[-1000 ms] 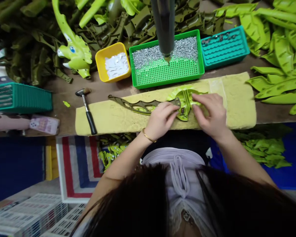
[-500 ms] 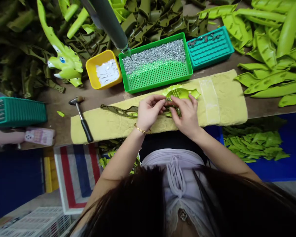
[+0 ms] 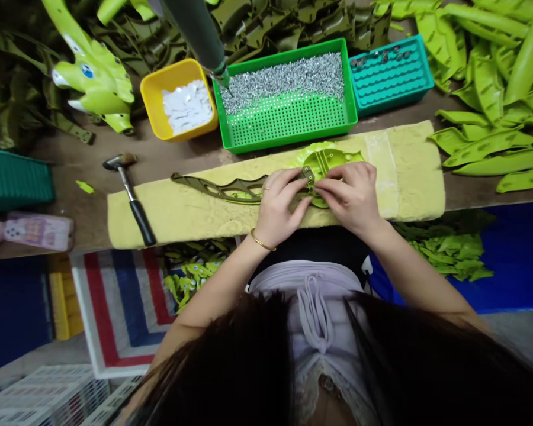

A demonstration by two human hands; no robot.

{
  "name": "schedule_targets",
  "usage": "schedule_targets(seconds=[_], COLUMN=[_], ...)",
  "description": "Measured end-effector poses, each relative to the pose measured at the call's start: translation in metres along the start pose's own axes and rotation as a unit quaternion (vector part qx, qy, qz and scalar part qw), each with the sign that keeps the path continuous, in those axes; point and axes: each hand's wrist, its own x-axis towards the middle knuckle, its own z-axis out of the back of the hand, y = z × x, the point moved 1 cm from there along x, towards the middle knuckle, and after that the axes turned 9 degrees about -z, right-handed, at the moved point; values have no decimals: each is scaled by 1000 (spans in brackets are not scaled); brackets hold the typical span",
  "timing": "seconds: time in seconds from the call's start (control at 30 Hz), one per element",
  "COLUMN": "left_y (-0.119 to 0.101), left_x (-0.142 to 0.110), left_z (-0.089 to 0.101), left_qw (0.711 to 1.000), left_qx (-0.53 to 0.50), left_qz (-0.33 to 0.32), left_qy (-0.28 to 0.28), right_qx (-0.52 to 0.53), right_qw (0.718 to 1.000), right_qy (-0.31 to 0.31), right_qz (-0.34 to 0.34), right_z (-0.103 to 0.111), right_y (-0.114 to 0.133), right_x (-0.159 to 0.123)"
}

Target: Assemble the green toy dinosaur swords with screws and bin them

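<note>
My left hand (image 3: pixel 278 207) is curled over the olive plastic frame (image 3: pixel 217 189), fingers half closed, with the fingertips pressed against it just beside the small square fitting (image 3: pixel 308 175). My right hand (image 3: pixel 349 198) is also half closed, its fingertips pinched in at the same joint, where the frame meets the round lime-green toy part (image 3: pixel 326 160). The two hands nearly touch there.

Both pieces lie flat on the yellow foam pad (image 3: pixel 160 216), which runs along the table (image 3: pixel 71 171) in front of me. A gold bangle (image 3: pixel 262 241) sits on my left wrist. Beyond the pad are a green tray of screws (image 3: pixel 284 139) with a power screwdriver (image 3: pixel 195 29) hanging over it, a yellow tub of white pieces (image 3: pixel 151 100) and a teal tray (image 3: pixel 391 74). A small hammer (image 3: pixel 131 198) lies on the pad's left end.
</note>
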Motion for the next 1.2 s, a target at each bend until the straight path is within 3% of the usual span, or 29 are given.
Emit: schedule_targets(seconds=[0.17,0.57,0.97,1.2], left_y=[9,8,7,7], left_x=[-7,-11,-12,-12], left_z=[-6,-8,-8,-8], left_qw=[998,999,998,999], left_qx=[41,45,45,38], left_qz=[-8,-26,-6,-12], left_qy=[39,15,31,16], right_qx=[-16,-27,-52,-36], right_qw=[997,994,990,987], right_qy=[73,55,93,117], right_qz=[-36,-95,-96,-103], right_z=[9,-2,2,-2], right_y=[7,20,24,14], right_x=[2,1,14,19])
